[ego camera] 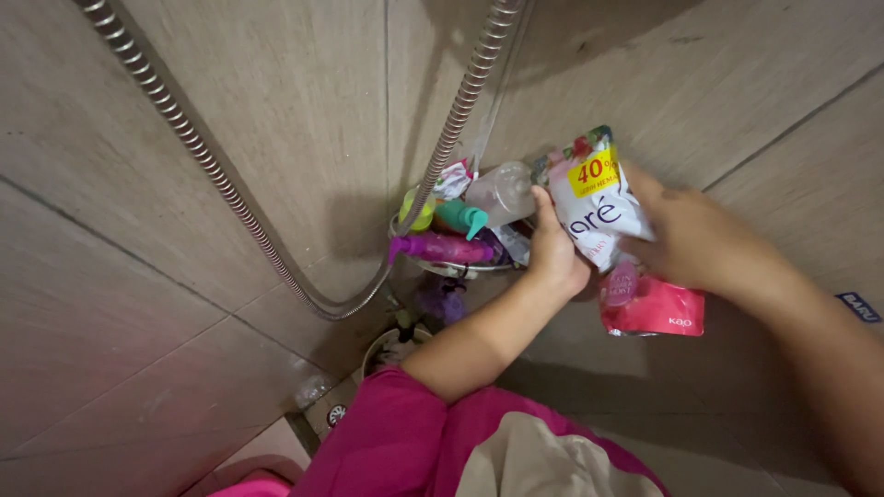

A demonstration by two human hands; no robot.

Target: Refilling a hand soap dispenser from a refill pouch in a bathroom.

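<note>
The right hand (pixel 700 244) hides part of the refill pouch (pixel 612 239); its fingers cannot be made out. Left hand (pixel 552 258): grip closed on the pouch's left edge. Right hand: grip on the pouch's right side. Tiled walls meet in a corner. Left of both grips, a wire corner shelf (pixel 451 267) carries a purple bottle (pixel 442 247), a teal pump (pixel 463 217) and a clear bottle (pixel 502 191). The pouch is white above with a yellow patch, pink below. 2 shower hoses (pixel 221 184) hang left.

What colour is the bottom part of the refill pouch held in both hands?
Red-pink at the bottom of the refill pouch, white above with a yellow patch; head view, the only one.
</note>
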